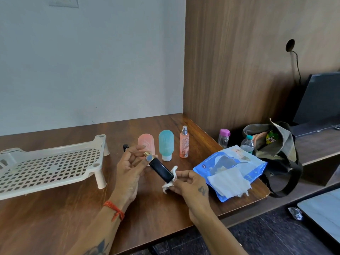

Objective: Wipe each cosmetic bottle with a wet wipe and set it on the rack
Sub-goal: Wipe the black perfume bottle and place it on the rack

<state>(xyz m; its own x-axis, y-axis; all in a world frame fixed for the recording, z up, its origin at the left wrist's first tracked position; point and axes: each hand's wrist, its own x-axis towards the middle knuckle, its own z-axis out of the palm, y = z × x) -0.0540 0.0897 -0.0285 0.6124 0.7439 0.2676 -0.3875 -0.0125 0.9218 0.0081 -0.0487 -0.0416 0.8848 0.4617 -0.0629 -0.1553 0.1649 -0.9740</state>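
Observation:
My left hand [128,168] grips the gold-topped end of a black cosmetic bottle [161,170], held tilted above the table. My right hand [189,183] presses a crumpled white wet wipe [170,181] around the bottle's lower end. Behind them stand a pink squeeze bottle [146,142], a teal squeeze bottle [166,144] and a slim peach spray bottle [184,143]. A small black cap [125,147] sits left of the pink bottle. The beige perforated rack [51,164] stands at the left with nothing on it.
A blue wet-wipe pack [230,168] lies at the table's right corner with loose wipes [228,181] on top. Past the edge sit two small water bottles [224,138], a green bag [276,144] and a dark screen [320,98].

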